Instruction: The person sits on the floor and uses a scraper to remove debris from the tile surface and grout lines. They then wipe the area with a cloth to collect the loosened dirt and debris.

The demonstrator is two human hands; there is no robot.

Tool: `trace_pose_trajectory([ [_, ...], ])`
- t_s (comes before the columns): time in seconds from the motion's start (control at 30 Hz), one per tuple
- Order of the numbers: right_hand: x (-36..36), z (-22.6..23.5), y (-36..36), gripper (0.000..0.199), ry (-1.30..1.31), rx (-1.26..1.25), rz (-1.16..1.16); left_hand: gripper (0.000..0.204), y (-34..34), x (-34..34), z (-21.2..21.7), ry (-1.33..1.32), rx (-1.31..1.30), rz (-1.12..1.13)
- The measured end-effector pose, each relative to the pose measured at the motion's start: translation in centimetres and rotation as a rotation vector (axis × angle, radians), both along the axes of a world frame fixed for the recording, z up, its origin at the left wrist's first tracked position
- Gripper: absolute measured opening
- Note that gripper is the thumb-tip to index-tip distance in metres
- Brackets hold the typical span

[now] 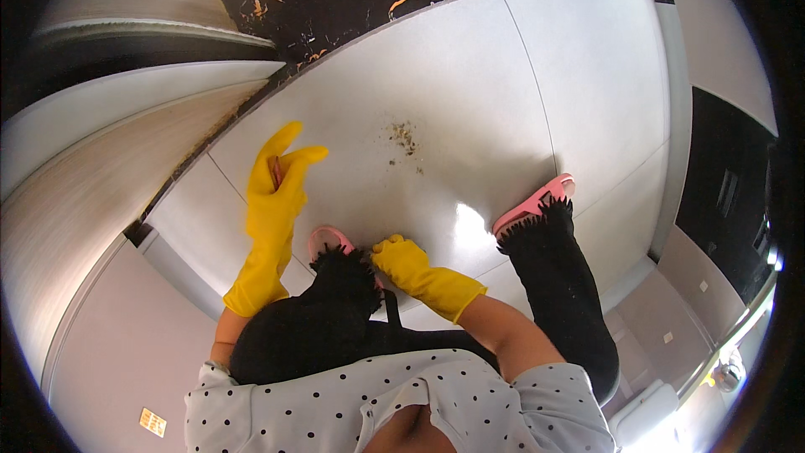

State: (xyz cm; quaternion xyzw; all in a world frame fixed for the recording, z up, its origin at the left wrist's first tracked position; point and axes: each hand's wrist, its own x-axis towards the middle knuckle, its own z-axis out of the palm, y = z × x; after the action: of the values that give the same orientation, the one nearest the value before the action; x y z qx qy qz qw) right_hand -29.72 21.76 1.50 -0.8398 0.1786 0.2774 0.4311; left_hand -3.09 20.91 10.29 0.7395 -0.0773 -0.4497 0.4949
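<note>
A yellow rubber glove covers each of my hands. My left hand (pixel 281 172) is raised above the floor at the left, two fingers stretched apart in a V. A small reddish-brown patch shows in the crook between them; I cannot tell whether it is a thing or a gap in the glove. Low beside my left foot, my right hand (pixel 399 262) is closed with its fingers curled in. Whatever it may hold is hidden. Ahead of both hands, a scatter of brown crumbs or dirt (pixel 404 139) lies on the pale tiled floor (pixel 470 84).
Pink slippers are on my feet, the left slipper (pixel 329 239) between my hands and the right slipper (pixel 537 208) farther right. Wood-toned cabinets (pixel 109 151) rise at the left. A black, gold-veined surface (pixel 360 0) borders the far side. A black panel (pixel 725 184) stands at the right.
</note>
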Motion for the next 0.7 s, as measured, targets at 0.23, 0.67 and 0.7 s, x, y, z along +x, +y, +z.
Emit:
trace_pose_trajectory([
  [0.23, 6.2, -1.0, -8.7, 0.015, -0.227, -0.332, -0.504, 0.037, -0.1, 0.1, 0.0, 0.067, -0.016, -0.009],
  [0.67, 0.8, -1.0, -7.1, 0.021, -0.278, -0.330, -0.408, 0.034, -0.9, -0.1, 0.3, -0.004, -0.018, 0.050],
  [0.7, 1.6, -0.5, -8.5, 0.022, -0.389, -0.381, -0.606, 0.034, -0.8, 0.2, 0.3, 0.015, -0.019, 0.052],
])
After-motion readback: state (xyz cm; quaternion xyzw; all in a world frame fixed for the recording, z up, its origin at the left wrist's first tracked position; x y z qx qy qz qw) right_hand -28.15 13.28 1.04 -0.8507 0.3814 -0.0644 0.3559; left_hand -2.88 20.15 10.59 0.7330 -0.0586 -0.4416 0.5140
